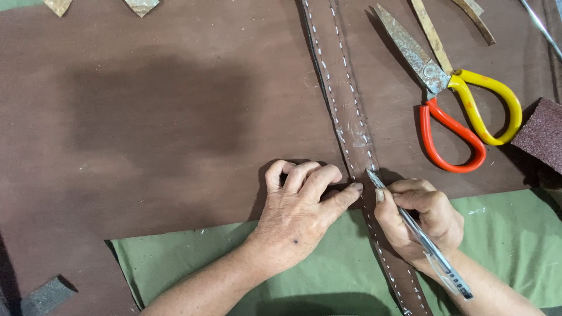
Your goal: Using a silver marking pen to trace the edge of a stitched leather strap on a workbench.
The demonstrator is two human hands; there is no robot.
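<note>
R hand (422, 217) fingers (410, 199) are wrapped narrow round a clear-barrelled pen (417, 234), held like for writing, tip down on the long brown strap (351, 126) approx at its right edge. L hand (298, 213) lies flat beside it, fingers half curled, index fingertip (355, 187) pressing on the strap's left edge just opposite the pen tip; it holds nothing, just pins the strap down.

The strap runs from top centre down to the bottom edge betw. both hands, lying on a big brown leather sheet (158, 117) and, lower down, on green cloth (328, 269). Two rows of pale dash marks run along the strap, above the pen and below it too, so my read: marking is well along, most of the visible length already has dashes; what's left can't be told exactly, since the part under the hands is hidden.

Further out on the tabletop: big scissors (451, 99) w/ one red and one yellow handle, shut, right of the strap, well apart from the hands. A dark red rough block (541, 134) at the right edge, a grey block (47, 295) bottom left, thin tan offcut strips (433, 35) top right, small scraps (140, 6) top left
</note>
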